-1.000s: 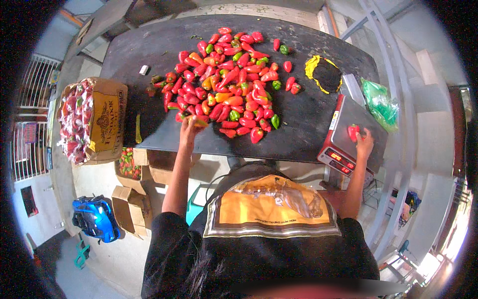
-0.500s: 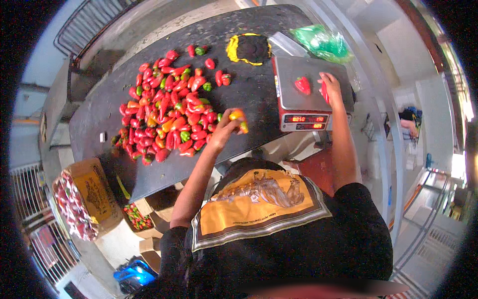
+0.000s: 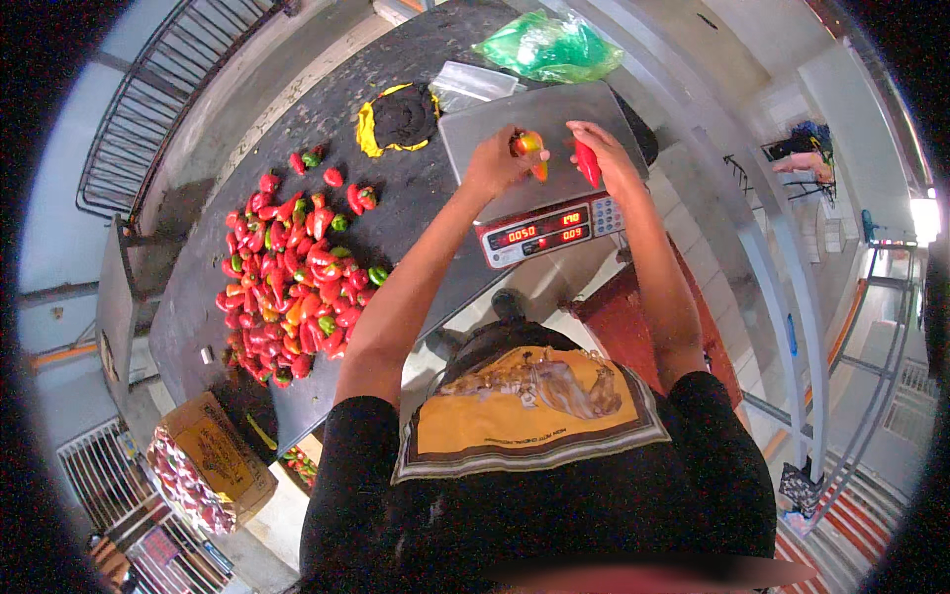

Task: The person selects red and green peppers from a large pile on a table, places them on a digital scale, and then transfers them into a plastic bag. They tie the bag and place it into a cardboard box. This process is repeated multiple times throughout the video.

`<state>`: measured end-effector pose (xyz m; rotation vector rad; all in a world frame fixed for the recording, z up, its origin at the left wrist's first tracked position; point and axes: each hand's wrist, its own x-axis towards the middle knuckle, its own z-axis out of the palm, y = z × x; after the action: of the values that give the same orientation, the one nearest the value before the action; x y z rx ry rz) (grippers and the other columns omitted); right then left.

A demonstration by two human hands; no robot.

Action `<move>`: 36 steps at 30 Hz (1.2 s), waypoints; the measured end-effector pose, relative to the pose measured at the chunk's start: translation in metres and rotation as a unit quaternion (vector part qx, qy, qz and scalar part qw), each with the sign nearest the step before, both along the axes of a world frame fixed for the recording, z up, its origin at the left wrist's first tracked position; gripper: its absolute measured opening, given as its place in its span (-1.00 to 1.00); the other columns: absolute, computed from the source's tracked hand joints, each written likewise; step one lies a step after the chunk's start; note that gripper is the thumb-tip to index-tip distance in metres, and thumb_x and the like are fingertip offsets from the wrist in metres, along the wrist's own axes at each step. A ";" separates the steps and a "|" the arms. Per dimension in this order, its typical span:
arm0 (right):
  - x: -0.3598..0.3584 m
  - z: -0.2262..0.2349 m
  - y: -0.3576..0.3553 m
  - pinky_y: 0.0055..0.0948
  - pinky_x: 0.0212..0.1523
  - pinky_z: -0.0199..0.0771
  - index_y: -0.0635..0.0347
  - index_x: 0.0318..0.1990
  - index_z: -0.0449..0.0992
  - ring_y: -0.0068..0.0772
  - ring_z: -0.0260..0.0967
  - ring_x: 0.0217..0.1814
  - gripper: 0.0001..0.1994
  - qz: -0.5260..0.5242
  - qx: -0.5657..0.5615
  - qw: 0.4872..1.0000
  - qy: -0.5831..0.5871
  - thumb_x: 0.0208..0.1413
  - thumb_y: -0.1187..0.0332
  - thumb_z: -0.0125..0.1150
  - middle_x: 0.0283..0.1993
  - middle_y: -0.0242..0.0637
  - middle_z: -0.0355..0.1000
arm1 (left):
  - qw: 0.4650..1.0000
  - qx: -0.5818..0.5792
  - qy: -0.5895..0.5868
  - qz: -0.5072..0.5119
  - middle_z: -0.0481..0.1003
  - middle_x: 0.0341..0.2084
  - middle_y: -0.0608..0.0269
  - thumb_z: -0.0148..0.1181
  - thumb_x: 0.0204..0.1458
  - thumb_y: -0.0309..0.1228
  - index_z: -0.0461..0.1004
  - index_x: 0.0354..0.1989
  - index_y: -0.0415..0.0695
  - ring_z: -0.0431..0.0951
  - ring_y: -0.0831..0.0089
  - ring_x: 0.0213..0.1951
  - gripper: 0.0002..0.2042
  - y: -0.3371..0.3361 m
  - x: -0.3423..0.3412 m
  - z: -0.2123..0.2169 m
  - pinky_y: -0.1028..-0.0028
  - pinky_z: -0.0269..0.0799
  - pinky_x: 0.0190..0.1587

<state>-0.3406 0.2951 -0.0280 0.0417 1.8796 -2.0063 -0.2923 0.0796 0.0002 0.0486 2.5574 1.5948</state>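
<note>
Both hands are up over the scale platform (image 3: 515, 134), upper centre of the frame.

Left hand (image 3: 492, 163): grip closed around an orange-yellow pepper (image 3: 531, 148). The pepper sticks out of the fingers toward the right and sits above the steel platform; can't tell whether it touches the plate.

Right hand (image 3: 606, 153): grip closed on a red pepper (image 3: 588, 161), pinched between thumb and fingers, its long axis roughly vertical in frame. It hangs just left of the palm, over the platform's right part.

The two peppers are near each other, with a small gap between them, not touching.

The scale (image 3: 547, 230) has its red-digit display panel facing the person, just below the hands. It sits at the right end of the dark desk (image 3: 416, 223).

Pepper pile (image 3: 287, 287), mostly red with some green and orange, is spread across the desk at centre left, well apart from both hands.

Also on the desk: a yellow-rimmed black bag (image 3: 401, 117) left of the scale, and a green plastic bag (image 3: 549, 45) at the top of the frame.

Cardboard box (image 3: 213, 465) is at lower left, below the desk edge.
</note>
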 end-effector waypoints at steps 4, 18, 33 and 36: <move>-0.009 -0.010 0.012 -0.59 -0.28 0.39 0.06 -0.02 0.47 -0.56 0.39 -0.29 -0.71 -0.030 0.024 0.997 0.067 0.12 0.23 0.15 -0.22 -0.41 0.44 | 0.983 -0.177 0.043 -0.018 0.54 -0.46 0.17 0.29 -0.16 0.04 0.47 -0.17 -0.11 0.55 0.27 -0.40 -0.49 0.024 -0.031 -0.015 0.31 0.42 -0.28; -0.026 -0.054 -0.031 -0.15 -0.10 0.38 0.10 -0.06 0.41 0.02 0.37 -0.13 -0.65 -0.030 0.315 0.854 0.414 -0.07 0.41 0.24 -0.18 -0.05 0.43 | 0.958 -0.145 0.135 0.209 0.38 -0.13 -0.05 0.36 -0.24 -0.42 0.37 -0.01 -0.24 0.37 -0.01 -0.03 -0.47 -0.006 0.019 -0.080 0.21 0.33 0.02; -0.007 -0.052 0.001 -0.23 -0.02 0.37 0.11 0.05 0.43 -0.08 0.37 -0.03 -0.63 0.003 0.307 0.879 0.365 0.04 0.35 0.17 -0.04 -0.04 0.41 | 0.919 -0.241 0.178 0.258 0.39 -0.13 0.01 0.29 -0.17 -0.37 0.43 -0.07 -0.12 0.43 0.06 -0.11 -0.59 -0.088 0.095 -0.080 0.17 0.34 -0.03; 0.020 -0.033 0.008 -0.34 -0.11 0.44 0.12 -0.01 0.47 -0.27 0.43 -0.06 -0.72 -0.040 0.306 0.897 0.318 0.09 0.39 0.13 -0.06 -0.19 0.47 | 0.888 -0.380 0.076 0.247 0.38 -0.03 0.07 0.32 -0.20 -0.23 0.44 -0.05 -0.06 0.36 0.10 0.02 -0.53 -0.167 0.141 -0.085 0.19 0.24 0.11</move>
<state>-0.3206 0.3033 -0.0608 -0.4218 2.9029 -1.4802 -0.1518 -0.0875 -0.0844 -0.6149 3.3057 0.5544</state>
